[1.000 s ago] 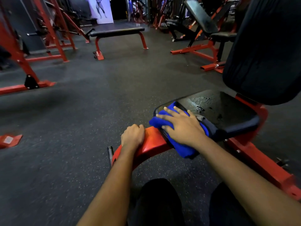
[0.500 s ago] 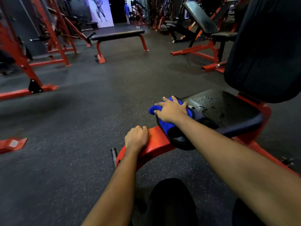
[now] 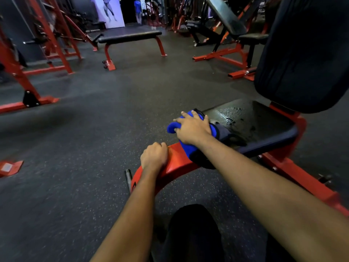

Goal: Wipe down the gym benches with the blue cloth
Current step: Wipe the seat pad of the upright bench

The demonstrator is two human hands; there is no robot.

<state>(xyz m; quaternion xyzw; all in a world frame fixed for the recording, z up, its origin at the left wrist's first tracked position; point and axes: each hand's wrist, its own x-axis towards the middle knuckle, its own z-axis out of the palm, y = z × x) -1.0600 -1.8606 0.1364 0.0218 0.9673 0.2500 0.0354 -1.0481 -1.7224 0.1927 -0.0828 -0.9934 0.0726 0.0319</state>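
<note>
Blue cloth (image 3: 172,128) lengthwise along bench seat (image 3: 264,120) edge under flat-fingered right grip (image 3: 192,129); left grip (image 3: 154,155) round red frame (image 3: 177,160).

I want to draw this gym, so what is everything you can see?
seat pad: one, black, wet, near right
back pad: one, black, behind seat pad
bench frame: one, red, under both pads
blue cloth: one, blue, seat pad's front edge
flat bench: one, black and red, far middle
incline bench: one, black and red, far right
racks: several, red, far left
poster: one, pale, back wall
left hand: one, grips bench frame
right hand: one, presses blue cloth
</note>
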